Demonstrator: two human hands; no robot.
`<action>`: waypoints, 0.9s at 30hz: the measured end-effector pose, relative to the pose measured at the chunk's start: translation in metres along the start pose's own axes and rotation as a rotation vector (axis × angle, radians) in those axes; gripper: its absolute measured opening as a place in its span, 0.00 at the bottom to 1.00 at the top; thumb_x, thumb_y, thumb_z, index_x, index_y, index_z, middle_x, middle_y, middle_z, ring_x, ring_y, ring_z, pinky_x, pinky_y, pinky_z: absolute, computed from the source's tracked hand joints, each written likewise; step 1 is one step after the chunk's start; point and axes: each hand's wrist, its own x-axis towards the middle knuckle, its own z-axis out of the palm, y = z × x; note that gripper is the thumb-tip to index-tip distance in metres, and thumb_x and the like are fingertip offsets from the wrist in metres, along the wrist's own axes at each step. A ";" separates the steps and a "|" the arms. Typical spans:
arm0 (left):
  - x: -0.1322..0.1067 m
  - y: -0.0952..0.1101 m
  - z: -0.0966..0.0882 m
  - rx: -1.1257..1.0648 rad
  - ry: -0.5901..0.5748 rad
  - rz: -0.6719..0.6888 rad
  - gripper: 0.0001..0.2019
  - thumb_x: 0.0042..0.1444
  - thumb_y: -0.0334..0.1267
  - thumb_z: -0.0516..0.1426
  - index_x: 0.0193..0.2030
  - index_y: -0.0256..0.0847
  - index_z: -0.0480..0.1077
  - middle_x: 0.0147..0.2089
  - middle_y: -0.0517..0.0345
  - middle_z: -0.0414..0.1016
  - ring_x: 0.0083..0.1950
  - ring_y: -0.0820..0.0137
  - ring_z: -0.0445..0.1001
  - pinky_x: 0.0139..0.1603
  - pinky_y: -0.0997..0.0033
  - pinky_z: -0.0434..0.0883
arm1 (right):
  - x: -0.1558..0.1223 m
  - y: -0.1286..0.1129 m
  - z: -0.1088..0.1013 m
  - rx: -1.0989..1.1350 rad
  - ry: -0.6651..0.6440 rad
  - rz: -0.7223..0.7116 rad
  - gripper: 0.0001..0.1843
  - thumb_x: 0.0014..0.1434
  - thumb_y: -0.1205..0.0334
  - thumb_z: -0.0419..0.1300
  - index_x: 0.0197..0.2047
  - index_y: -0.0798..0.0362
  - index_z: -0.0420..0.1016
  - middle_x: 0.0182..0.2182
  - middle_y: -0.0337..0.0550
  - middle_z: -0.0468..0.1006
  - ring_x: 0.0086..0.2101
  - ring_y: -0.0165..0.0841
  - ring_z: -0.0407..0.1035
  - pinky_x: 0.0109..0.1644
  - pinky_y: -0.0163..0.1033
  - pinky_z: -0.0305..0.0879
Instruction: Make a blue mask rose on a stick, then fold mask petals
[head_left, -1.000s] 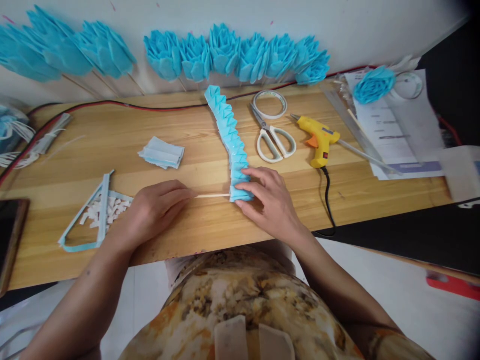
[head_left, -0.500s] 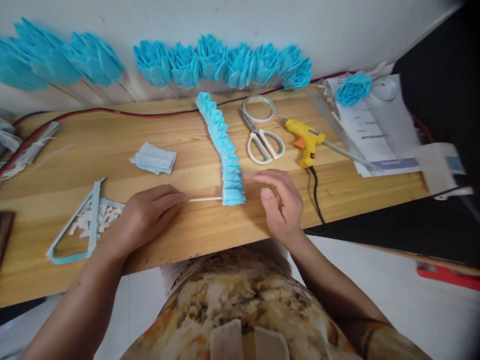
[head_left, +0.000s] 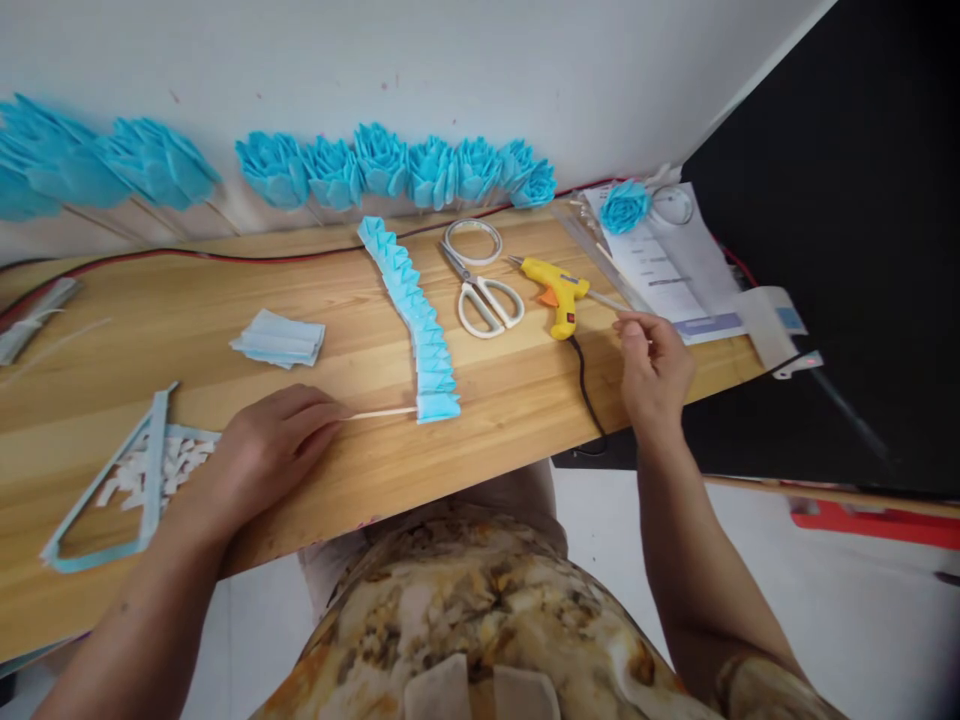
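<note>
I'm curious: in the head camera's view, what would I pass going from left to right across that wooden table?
blue triangular frame → left hand → pleated blue strip → white-handled scissors → yellow glue gun → right hand

The pleated paper strip and the paper flowers are light blue; the stick is pale cream. The glue gun is yellow with an orange trigger, the scissors white-handled, the table light wood grain.
</note>
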 end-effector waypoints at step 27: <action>0.005 0.004 0.002 -0.005 0.061 0.012 0.12 0.70 0.37 0.52 0.44 0.40 0.77 0.41 0.51 0.80 0.42 0.64 0.77 0.42 0.66 0.72 | 0.028 -0.053 0.016 0.035 -0.130 -0.080 0.18 0.62 0.51 0.57 0.48 0.50 0.81 0.42 0.49 0.85 0.38 0.42 0.78 0.44 0.50 0.74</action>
